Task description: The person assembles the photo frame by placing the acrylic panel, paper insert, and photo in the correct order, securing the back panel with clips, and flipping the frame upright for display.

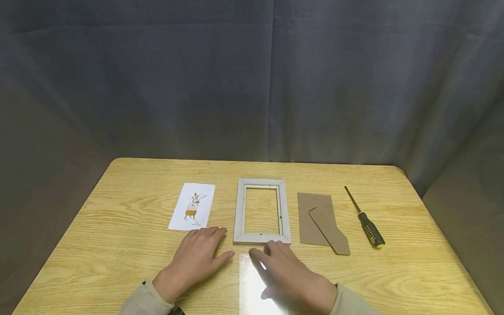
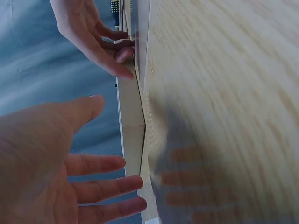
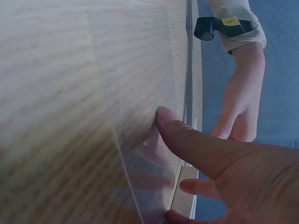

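My right hand (image 1: 289,271) is over a clear flat pane (image 1: 253,299) on the table. Its fingers are loosely bent above the pane's far end, with none wrapped round it. In the right wrist view the thumb (image 3: 187,144) is over the pane (image 3: 135,79), and I cannot tell whether it touches. My left hand (image 1: 194,258) hovers or rests low over the wood, fingers spread, near a white printed card (image 1: 191,205) with a plant drawing. Just beyond both hands lies an off-white picture frame (image 1: 239,210), its middle showing bare wood.
A brown backing board (image 1: 309,205) with an angled stand leg (image 1: 334,238) lies right of the frame. Farther right is a black and yellow screwdriver (image 1: 370,229). A grey curtain (image 1: 252,87) hangs behind the wooden table (image 1: 118,205).
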The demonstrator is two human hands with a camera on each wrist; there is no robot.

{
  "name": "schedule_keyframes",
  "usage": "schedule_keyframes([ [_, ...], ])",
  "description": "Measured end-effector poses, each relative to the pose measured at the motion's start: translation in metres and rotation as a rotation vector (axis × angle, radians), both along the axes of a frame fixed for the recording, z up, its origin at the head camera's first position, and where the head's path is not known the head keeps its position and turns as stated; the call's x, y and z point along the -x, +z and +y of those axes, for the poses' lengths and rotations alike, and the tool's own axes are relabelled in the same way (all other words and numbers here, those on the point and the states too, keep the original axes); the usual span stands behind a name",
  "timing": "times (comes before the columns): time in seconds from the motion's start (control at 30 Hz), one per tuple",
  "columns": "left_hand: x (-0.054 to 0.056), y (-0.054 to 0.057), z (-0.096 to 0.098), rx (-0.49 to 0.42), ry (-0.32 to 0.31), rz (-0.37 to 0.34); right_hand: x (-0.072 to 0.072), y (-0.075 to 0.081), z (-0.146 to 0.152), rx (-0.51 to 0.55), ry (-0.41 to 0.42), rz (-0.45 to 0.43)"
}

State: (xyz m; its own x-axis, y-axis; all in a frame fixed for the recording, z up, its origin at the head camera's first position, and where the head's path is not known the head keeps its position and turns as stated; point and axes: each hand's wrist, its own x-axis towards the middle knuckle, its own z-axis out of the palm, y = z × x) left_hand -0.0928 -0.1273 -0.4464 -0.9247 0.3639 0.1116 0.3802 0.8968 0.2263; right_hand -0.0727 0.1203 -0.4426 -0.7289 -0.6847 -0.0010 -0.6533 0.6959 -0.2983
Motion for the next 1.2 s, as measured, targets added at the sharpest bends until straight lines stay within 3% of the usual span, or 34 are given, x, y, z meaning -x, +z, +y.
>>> schedule_keyframes([
  [0.33,0.001,0.001,0.001,-0.003,0.001,-0.005,0.006,0.001,-0.001,-0.039,-0.046,-0.105],
  [0.7,0.004,0.001,0.001,-0.006,-0.002,0.022,0.003,0.003,0.005,-0.072,-0.071,-0.071],
  [1.07,0.006,0.003,0.001,-0.011,0.001,0.025,0.014,0.016,0.016,0.156,-0.116,-0.156],
  [1.2,0.007,0.005,0.002,-0.016,-0.001,0.035,0.016,0.021,0.019,0.215,-0.138,-0.149],
])
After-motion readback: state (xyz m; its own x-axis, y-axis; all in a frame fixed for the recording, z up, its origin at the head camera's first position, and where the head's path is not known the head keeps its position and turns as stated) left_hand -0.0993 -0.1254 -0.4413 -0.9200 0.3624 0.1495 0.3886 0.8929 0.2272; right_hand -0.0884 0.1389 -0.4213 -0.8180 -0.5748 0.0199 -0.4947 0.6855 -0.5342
